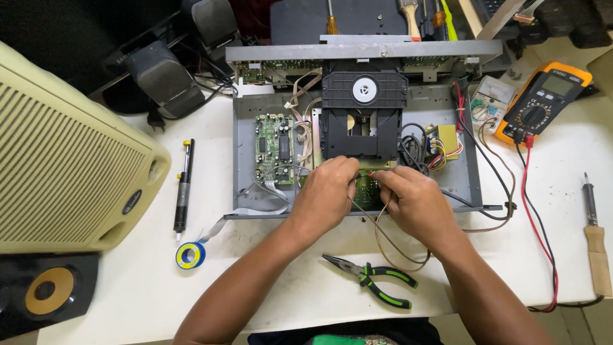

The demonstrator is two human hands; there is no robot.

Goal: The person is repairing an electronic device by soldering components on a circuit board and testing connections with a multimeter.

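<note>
An opened disc player chassis (244, 167) lies on the white table, with a black disc drive (363, 115), a small green circuit board (274, 148) and a yellow transformer (446, 141) inside. My left hand (329, 195) and my right hand (414, 199) meet over a green board (367, 183) at the chassis front. Both pinch thin brown wires (383, 239) that loop down onto the table. What the fingertips grip exactly is hidden.
Green-handled pliers (373, 278) lie near the front edge. A desoldering pump (183, 186) and tape roll (190, 255) sit left, beside a cream speaker grille (64, 153). An orange multimeter (541, 102) with red lead and a wooden-handled soldering iron (595, 236) lie right.
</note>
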